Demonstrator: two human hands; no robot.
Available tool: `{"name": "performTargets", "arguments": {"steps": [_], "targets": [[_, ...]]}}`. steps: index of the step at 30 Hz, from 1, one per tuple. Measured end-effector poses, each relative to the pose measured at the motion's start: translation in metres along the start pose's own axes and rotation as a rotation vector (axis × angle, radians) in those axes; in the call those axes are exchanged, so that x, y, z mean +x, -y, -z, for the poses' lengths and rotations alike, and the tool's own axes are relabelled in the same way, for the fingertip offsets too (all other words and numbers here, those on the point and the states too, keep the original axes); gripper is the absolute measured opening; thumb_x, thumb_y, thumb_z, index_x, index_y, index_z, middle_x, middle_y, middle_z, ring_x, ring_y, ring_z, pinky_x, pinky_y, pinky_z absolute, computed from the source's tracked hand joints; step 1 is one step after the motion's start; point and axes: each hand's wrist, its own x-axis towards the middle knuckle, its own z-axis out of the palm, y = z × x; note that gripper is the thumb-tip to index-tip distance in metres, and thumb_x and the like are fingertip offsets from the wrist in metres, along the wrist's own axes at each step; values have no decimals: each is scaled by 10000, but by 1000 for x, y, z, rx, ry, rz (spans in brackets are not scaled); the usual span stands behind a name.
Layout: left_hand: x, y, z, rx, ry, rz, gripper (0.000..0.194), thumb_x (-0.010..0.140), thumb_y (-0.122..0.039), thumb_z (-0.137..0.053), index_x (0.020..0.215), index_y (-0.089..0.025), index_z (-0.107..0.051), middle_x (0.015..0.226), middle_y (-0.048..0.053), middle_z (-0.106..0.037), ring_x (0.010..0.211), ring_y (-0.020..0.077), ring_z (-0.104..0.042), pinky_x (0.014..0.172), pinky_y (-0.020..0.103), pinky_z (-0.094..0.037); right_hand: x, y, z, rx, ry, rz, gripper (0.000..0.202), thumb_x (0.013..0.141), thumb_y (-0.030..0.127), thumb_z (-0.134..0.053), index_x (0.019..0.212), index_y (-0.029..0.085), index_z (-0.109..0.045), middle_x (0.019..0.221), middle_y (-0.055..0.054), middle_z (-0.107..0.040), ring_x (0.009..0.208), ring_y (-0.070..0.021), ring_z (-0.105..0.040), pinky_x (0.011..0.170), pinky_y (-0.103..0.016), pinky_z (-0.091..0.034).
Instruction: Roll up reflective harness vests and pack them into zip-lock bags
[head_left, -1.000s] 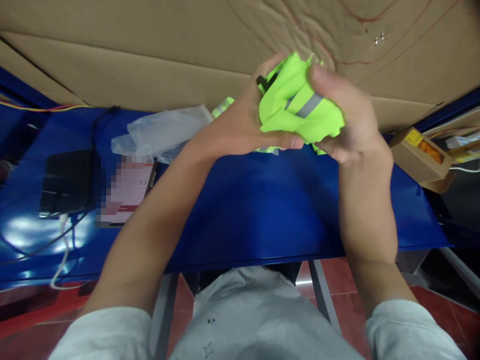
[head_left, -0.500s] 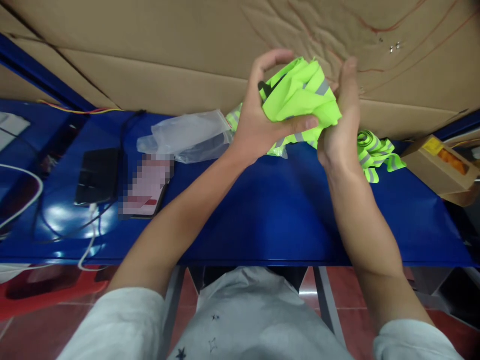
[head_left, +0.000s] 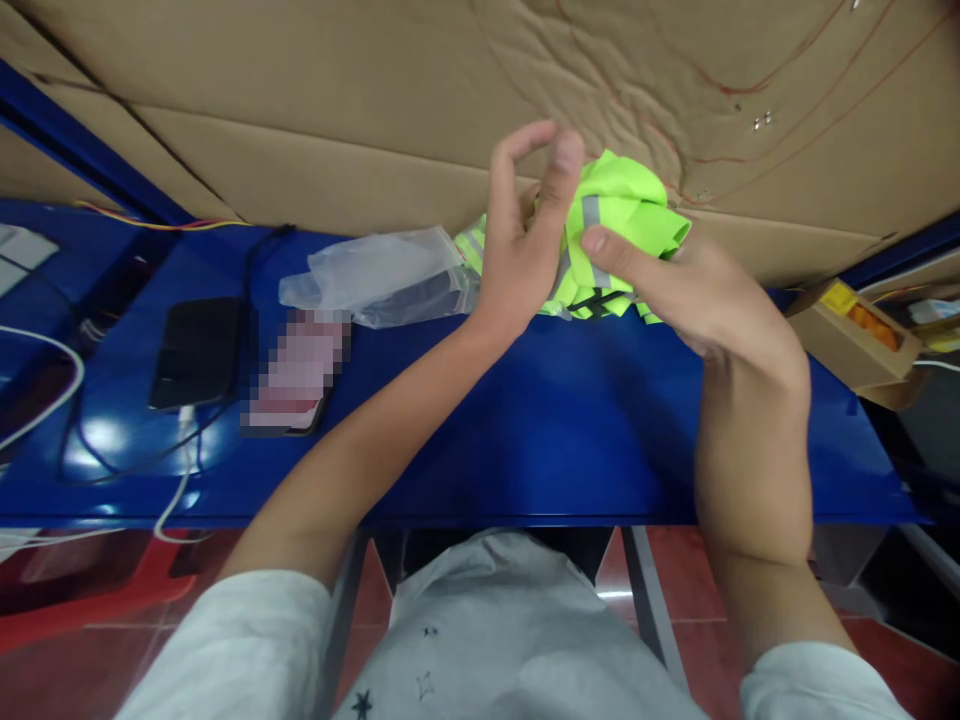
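The person sits at a glossy blue table [head_left: 525,440] with both bare arms stretched forward, working a bunched fluorescent yellow-green vest with grey reflective strips [head_left: 626,215] held up above the far edge of the tabletop, in front of a wall of brown corrugated cardboard [head_left: 300,120]. The right hand [head_left: 697,300] has the bundle: its thumb lies across the near face of the fabric and the fingers wrap behind, so it is closed on the cloth. The left hand [head_left: 525,245] sits just to the left of the bundle with its palm side against the fabric, but the fingers are raised and loosely curled, pinching nothing that I can make out; it looks open and merely touching.

The wad has no clear long axis; it is crumpled, with one grey strip running roughly upright on its front and a black edge showing at the bottom. It lies between the two hands, further into the right one, so the right hand is the one that carries it.

Behind the left wrist a crumpled clear plastic bag [head_left: 375,275] rests on the table. Further left lie a black phone [head_left: 196,350] with a white cable [head_left: 176,480] running off it. A small brown cardboard box [head_left: 855,335] sits at the right edge.
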Motion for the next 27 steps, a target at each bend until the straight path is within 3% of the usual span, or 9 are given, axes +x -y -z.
{"name": "performTargets", "arguments": {"steps": [2,3,5,8,12,16,19,23,27], "targets": [[-7,-8,-2,11,-247,-140,313,1144,-498,-281,1123,-274,-498,1090,36,-674,1037,195,-676,939,337,-541,-3,-6,-3,81,-1,-73,386,869,530,-842,1177,304,-784,1225,14,-806,1157,-234,-754,1045,-408,-629],[-11,-11,-2,57,-272,-196,291,1143,-438,-307,1012,-271,-507,1018,40,-655,1003,201,-665,943,335,-531,-5,-10,-6,109,-37,-93,400,838,502,-877,1174,308,-781,1227,7,-805,1156,-245,-756,1042,-415,-635],[-17,-16,-2,210,-146,-236,338,1147,-391,-263,977,-269,-530,1045,64,-657,1044,216,-653,978,346,-507,-12,-19,-11,142,-138,-101,420,774,453,-933,1138,307,-779,1204,1,-807,1143,-264,-764,1045,-429,-641],[-15,-18,12,405,85,-204,391,1144,-447,-286,1238,-226,-595,1220,101,-712,1146,286,-671,1002,437,-489,-27,-38,-9,220,-233,-151,414,740,453,-951,1083,297,-780,1151,-8,-816,1097,-286,-783,1045,-476,-649],[7,5,80,639,422,-139,704,927,-678,-699,1481,-262,-578,1369,75,-704,1242,353,-619,1127,531,-407,-50,-74,13,389,-325,-264,406,693,430,-965,1030,298,-779,1102,-14,-831,1102,-322,-791,1016,-521,-671],[35,65,171,755,422,94,1164,612,-793,-901,1578,-315,-461,1462,-6,-650,1253,320,-502,1172,565,-350,-63,-101,28,548,-470,-299,368,696,409,-943,1002,284,-782,1127,6,-834,1184,-320,-774,974,-490,-694],[53,106,207,732,427,254,1340,494,-770,-962,1618,-317,-391,1516,-25,-605,1275,324,-455,1165,593,-327,-67,-106,27,603,-486,-335,371,683,397,-944,1002,288,-788,1142,19,-835,1197,-309,-771,955,-465,-700],[65,126,212,681,484,264,1301,531,-749,-947,1617,-303,-387,1361,-8,-690,1205,268,-518,1099,526,-398,-73,-104,16,626,-435,-356,409,658,422,-964,998,270,-794,1126,-2,-842,1117,-305,-798,948,-448,-694],[60,110,207,758,481,209,1451,448,-713,-980,1673,-281,-332,1269,73,-706,1144,297,-632,1013,483,-490,-79,-104,5,614,-325,-338,444,690,460,-958,1050,263,-789,1144,-31,-840,1086,-305,-806,945,-444,-687]]}}
